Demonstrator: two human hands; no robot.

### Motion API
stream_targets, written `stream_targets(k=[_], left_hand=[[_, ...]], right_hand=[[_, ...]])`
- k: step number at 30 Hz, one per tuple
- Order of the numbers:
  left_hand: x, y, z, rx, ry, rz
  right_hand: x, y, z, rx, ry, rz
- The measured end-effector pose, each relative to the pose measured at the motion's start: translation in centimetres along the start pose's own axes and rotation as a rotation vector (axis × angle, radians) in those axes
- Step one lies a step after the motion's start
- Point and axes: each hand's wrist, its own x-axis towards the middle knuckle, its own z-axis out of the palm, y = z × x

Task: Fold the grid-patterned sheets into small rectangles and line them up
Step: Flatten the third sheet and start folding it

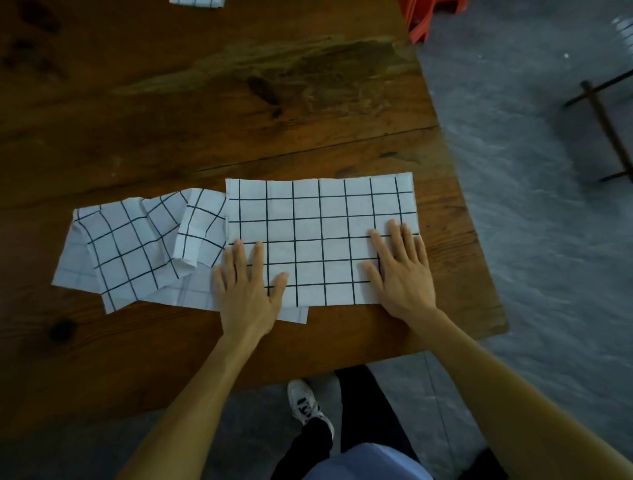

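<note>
Pressing flat, left hand (pixel 245 287) and right hand (pixel 400 270) lay open-palmed on half-folded sheet (pixel 322 219); crumpled sheets (pixel 137 246) beside left hand waited; one folded piece (pixel 197 2) far ahead.

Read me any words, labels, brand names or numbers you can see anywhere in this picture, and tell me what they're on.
None can be read. The grid-patterned sheet under both hands carries only black lines, as does the crumpled sheet beside it. The wooden table bears no text. The white shoe has dark marks too blurred to read.
</note>
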Motion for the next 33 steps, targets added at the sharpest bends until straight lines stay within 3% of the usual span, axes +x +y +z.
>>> stream_targets(k=[5,9,13,24,29,33], left_hand=[[0.0,0.5,-1.0,-0.063,0.038,0.038],[0.8,3.5,-1.7,-0.153,0.151,0.167],[1.2,4.9,-0.7,-0.16,0.095,0.187],[0.7,-1.2,0.1,-0.028,0.034,0.113],[0.5,0.7,-1.1,-0.094,0.048,0.079],[0.8,4.2,-0.6,-0.124,0.001,0.148]], right_hand=[[-0.1,0.0,-0.8,-0.022,0.016,0.001],[0.9,-4.9,-0.6,0.016,0.081,-0.148],[2.0,-9.4,1.1,0.099,0.021,-0.2],[-2.1,1.4,0.1,-0.007,-0.005,0.028],[-1.9,0.3,-0.4,-0.039,0.079,0.055],[-0.1,-6.1,-0.5,0.033,0.101,-0.145]])
